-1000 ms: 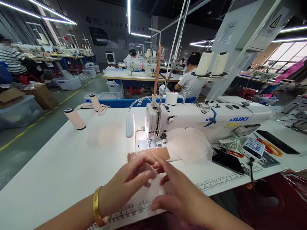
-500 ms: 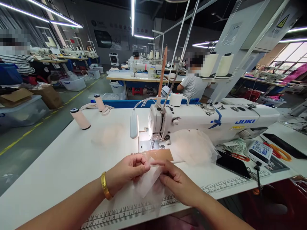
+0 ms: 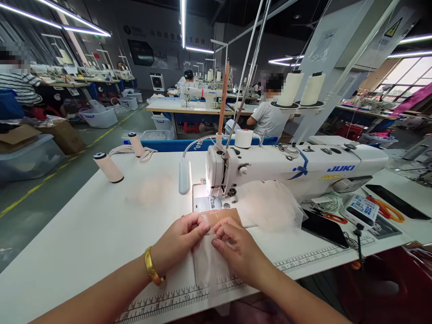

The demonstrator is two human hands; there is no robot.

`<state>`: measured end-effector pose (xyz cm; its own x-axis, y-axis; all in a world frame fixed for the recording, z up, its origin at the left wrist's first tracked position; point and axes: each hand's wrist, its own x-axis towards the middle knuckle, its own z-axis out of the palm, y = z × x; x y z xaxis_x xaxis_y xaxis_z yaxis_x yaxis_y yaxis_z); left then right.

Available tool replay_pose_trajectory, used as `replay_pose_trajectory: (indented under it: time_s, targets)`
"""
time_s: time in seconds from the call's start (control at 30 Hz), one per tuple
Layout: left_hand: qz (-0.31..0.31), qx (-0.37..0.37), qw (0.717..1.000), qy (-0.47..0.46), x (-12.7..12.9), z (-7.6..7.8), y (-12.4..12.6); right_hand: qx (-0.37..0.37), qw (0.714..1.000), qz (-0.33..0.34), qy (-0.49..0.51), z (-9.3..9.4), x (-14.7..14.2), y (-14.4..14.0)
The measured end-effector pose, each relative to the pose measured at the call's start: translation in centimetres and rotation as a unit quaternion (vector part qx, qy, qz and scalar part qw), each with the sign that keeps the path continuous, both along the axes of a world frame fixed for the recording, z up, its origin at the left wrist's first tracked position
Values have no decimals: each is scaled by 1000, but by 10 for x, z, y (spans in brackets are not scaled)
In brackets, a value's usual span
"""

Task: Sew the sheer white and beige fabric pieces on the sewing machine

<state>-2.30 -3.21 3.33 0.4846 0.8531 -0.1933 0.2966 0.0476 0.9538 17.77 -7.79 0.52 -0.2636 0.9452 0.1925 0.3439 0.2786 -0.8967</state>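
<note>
A thin, see-through whitish piece of fabric (image 3: 206,265) hangs from my fingers over the front of the sewing table. My left hand (image 3: 189,234), with a gold bracelet at the wrist, pinches its upper edge between thumb and forefinger. Close beside it, my right hand (image 3: 236,245) has its fingers curled and pinched at the same edge; the exact grip is partly hidden. Just beyond the fingertips lies a brown plate (image 3: 224,217), in front of the needle area of a white sewing machine (image 3: 263,164).
More sheer fabric (image 3: 270,204) lies bunched under the machine arm, with a pale patch of fabric (image 3: 148,189) at left. Two thread cones (image 3: 108,168) stand at the far left. A black phone (image 3: 326,229) and orange-handled scissors (image 3: 388,211) lie right. A printed ruler (image 3: 162,301) follows the front edge.
My right hand has drawn its extended forefinger back into a curled pinch. The fabric now hangs straighter and flatter below both hands. The view has shifted slightly.
</note>
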Motion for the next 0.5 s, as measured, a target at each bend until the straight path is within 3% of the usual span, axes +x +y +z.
replay_pose_trajectory:
  time_s: [0.13,0.23,0.3,0.4,0.5]
  targets:
    - [-29,-44,999,1,-10,3,0,-111,988,-6,105,2,13,-2]
    - [-58,-89,994,1,-12,6,-2,-242,936,83,241,2,21,-3]
    - [-92,-122,988,30,-10,5,0,-301,903,147,269,2,30,2]
    - [-116,-49,987,98,-2,3,9,-312,924,177,134,6,50,18]
    - [-103,81,983,127,7,0,21,-232,964,127,-18,18,62,37]
